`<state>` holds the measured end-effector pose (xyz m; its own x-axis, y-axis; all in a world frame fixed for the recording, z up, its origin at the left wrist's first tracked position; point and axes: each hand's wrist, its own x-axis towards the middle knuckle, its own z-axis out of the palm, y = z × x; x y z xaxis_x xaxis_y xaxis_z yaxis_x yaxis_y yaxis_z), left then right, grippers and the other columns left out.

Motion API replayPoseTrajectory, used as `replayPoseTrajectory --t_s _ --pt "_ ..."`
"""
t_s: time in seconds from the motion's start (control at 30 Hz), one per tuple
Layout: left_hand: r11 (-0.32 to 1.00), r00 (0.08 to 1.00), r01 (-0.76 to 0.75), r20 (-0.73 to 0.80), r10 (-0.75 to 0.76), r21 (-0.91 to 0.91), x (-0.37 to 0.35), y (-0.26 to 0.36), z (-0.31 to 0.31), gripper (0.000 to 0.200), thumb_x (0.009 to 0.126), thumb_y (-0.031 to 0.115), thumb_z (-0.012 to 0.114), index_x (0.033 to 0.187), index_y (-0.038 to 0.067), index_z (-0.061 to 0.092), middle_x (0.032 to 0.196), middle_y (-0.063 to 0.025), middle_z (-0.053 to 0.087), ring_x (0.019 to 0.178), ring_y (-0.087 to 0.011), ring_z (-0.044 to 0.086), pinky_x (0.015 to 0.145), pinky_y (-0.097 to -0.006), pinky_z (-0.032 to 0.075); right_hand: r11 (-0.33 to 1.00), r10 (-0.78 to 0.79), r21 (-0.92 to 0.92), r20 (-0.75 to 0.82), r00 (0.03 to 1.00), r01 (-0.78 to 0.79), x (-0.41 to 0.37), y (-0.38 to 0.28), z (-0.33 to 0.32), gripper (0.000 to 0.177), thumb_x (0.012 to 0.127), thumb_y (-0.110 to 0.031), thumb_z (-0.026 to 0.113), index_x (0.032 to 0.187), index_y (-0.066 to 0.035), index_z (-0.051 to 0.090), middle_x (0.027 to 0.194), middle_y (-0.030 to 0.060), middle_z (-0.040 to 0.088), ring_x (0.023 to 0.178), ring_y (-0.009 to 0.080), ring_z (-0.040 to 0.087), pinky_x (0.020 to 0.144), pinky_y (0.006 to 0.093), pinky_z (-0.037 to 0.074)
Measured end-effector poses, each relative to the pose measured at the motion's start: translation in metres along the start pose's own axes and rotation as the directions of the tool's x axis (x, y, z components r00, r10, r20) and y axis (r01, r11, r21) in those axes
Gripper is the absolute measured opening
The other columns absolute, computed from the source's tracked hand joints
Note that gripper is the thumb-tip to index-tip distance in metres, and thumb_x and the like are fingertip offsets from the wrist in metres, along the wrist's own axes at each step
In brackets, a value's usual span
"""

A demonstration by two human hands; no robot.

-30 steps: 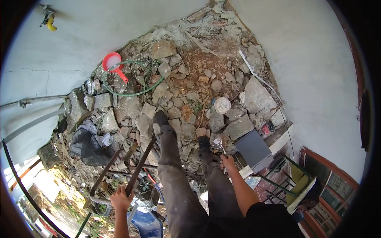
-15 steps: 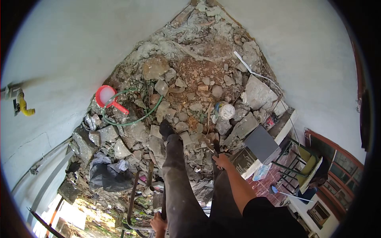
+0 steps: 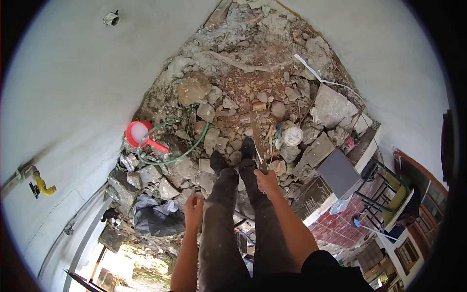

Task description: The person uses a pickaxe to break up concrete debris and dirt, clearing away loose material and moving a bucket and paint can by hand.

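Note:
My right hand [image 3: 266, 182] is closed round the lower end of a long, flat, brownish blade-like tool [image 3: 256, 134], which points away over the rubble. My left hand [image 3: 194, 202] hangs beside my left leg with its fingers curled; whether anything small is in them cannot be made out. Both my feet, in dark footwear, stand on broken stones [image 3: 206, 166]. A white bucket-like container [image 3: 292, 136] lies to the right of the tool. On the left, a red-handled dipper [image 3: 138, 132] rests near a green hose [image 3: 181, 159].
Pale walls flank the rubble. A yellow tap [image 3: 44, 187] sticks out at left. Black plastic [image 3: 158, 219] lies near my left hand. Concrete slabs [image 3: 332, 107], a grey box [image 3: 339, 173] and a chair [image 3: 389, 194] are at right. Metal bars stand at lower left.
My left hand has let go of the metal bar and come forward. My right hand and the tool have moved forward. My right foot now shows beside the left; the view has shifted.

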<state>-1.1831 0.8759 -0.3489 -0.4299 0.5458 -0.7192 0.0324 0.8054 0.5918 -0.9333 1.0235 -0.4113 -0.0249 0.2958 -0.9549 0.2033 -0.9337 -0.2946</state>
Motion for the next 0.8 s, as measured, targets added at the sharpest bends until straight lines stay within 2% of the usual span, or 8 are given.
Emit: replayPoseTrajectory --t_s 0.13,0.27,0.33,0.43,0.5,0.57,0.63,0.8 --pt "0.983 0.983 -0.11 0.131 0.129 -0.144 0.066 0.078 0.079 0.012 0.093 0.014 0.056 0.096 0.002 0.058 0.078 -0.0026 0.057 0.071 -0.0088 0.052 0.064 -0.0268 0.043 0.983 -0.135 -0.155 -0.263 0.955 0.096 0.043 0.015 0.027 0.035 0.08 -0.02 0.064 0.052 -0.005 0.049 0.045 0.0024 0.045 0.039 0.0129 0.044 0.041 0.0332 0.035" --pt "0.989 0.985 -0.118 0.114 0.128 -0.089 0.094 0.027 0.152 0.03 0.092 0.021 0.059 0.114 0.002 0.055 0.102 -0.0125 0.06 0.092 -0.0216 0.06 0.079 -0.0338 0.047 0.993 -0.101 0.032 -0.261 0.96 0.113 0.082 0.062 0.052 0.035 0.083 -0.019 0.061 0.055 -0.005 0.046 0.049 0.0019 0.045 0.038 0.014 0.043 0.038 0.0316 0.035" --pt "0.964 0.926 0.252 0.269 -0.265 0.079 0.101 0.019 0.178 0.056 0.088 0.028 0.064 0.133 0.002 0.043 0.122 -0.0217 0.051 0.115 -0.0347 0.052 0.094 -0.0402 0.043 0.987 -0.132 0.046 -0.326 0.936 0.156 0.107 0.08 0.075 0.033 0.084 -0.02 0.061 0.057 -0.005 0.05 0.052 0.0011 0.047 0.044 0.0151 0.048 0.043 0.033 0.039" --pt "0.984 0.921 0.096 0.361 -0.146 0.153 0.108 0.02 0.185 0.073 0.086 0.03 0.067 0.142 0.001 0.03 0.133 -0.0255 0.041 0.127 -0.0414 0.04 0.101 -0.043 0.038 0.817 -0.193 0.499 -0.236 0.952 0.289 0.153 0.131 0.086 0.031 0.083 -0.022 0.061 0.059 -0.005 0.053 0.055 0.0026 0.05 0.049 0.0155 0.049 0.047 0.0345 0.039" --pt "0.993 0.928 0.07 0.36 -0.1 0.095 0.115 0.029 0.181 0.074 0.086 0.028 0.067 0.144 0.003 0.029 0.135 -0.0247 0.038 0.128 -0.0405 0.039 0.101 -0.0434 0.038 0.96 -0.27 -0.136 -0.238 0.933 0.243 0.181 0.119 0.077 0.031 0.082 -0.022 0.062 0.057 -0.005 0.053 0.053 0.0037 0.049 0.046 0.0157 0.047 0.047 0.0353 0.038" --pt "0.998 0.949 0.026 0.313 -0.044 0.061 0.12 0.042 0.172 0.068 0.087 0.024 0.064 0.143 0.008 0.03 0.136 -0.0199 0.035 0.126 -0.0356 0.04 0.097 -0.042 0.04 0.879 -0.299 -0.444 -0.231 0.926 0.173 0.198 0.08 0.071 0.031 0.081 -0.022 0.062 0.056 -0.005 0.053 0.053 0.0043 0.049 0.045 0.0158 0.046 0.046 0.0357 0.037" --pt "0.998 0.951 0.058 0.305 -0.051 -0.015 0.123 0.05 0.167 0.062 0.088 0.019 0.062 0.142 0.01 0.033 0.134 -0.0164 0.038 0.124 -0.0301 0.042 0.099 -0.0393 0.039 0.987 -0.156 -0.107 -0.458 0.875 0.119 0.199 0.026 0.073 0.038 0.079 -0.023 0.065 0.056 0.004 0.05 0.049 0.0088 0.05 0.043 0.0161 0.043 0.046 0.0387 0.034" --pt "0.898 0.958 0.189 0.273 -0.081 -0.398 0.123 0.075 0.165 0.045 0.09 0.006 0.053 0.133 0.006 0.042 0.126 -0.0089 0.046 0.119 -0.0193 0.044 0.102 -0.0333 0.034 0.816 -0.518 -0.038 -0.492 0.7 0.576 0.255 -0.042 0.068 0.04 0.079 -0.02 0.067 0.052 0.003 0.048 0.044 0.0052 0.045 0.04 0.0138 0.04 0.045 0.0382 0.032"
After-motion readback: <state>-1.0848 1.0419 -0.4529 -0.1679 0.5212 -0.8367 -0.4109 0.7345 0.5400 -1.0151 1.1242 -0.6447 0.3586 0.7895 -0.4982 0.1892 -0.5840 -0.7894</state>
